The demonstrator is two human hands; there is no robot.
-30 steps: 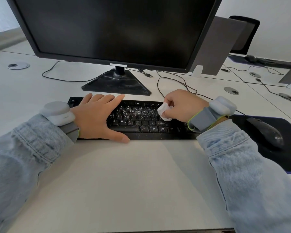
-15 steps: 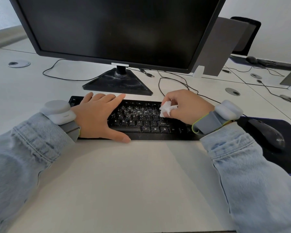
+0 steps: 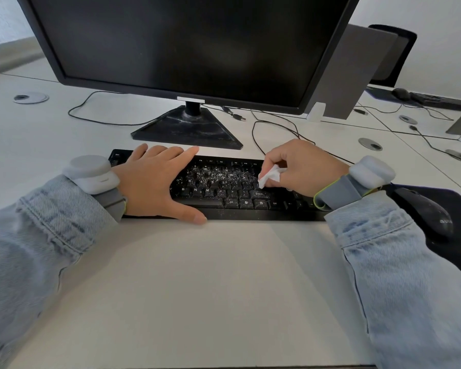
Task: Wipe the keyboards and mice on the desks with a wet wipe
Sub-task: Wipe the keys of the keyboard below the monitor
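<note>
Black and speckled with pale crumbs across its middle keys, the keyboard [image 3: 224,187] lies on the table [image 3: 197,283] parallel to the near edge, directly in front of the monitor base [image 3: 189,129]. The left hand [image 3: 155,182] rests flat on the keyboard's left portion, fingers straight and close together, thumb spread along the keyboard's near edge. The right hand [image 3: 301,169] hovers over the right portion, its fingers curled and pinching a crumpled white wet wipe [image 3: 269,177], whose lower tip touches the keys just right of the crumbs. Each wrist carries a grey strapped device above a light denim sleeve. Toward the table's right edge, a black mouse [image 3: 429,214] sits on a dark mouse pad [image 3: 458,230], just beside the keyboard's right end. The dark monitor [image 3: 186,43] stands behind the keyboard, with thin black cables [image 3: 274,126] trailing over the table surface around its base. At the far right corner, a second mouse [image 3: 401,93] and keyboard [image 3: 437,98] lie on an adjoining table, small and indistinct.
</note>
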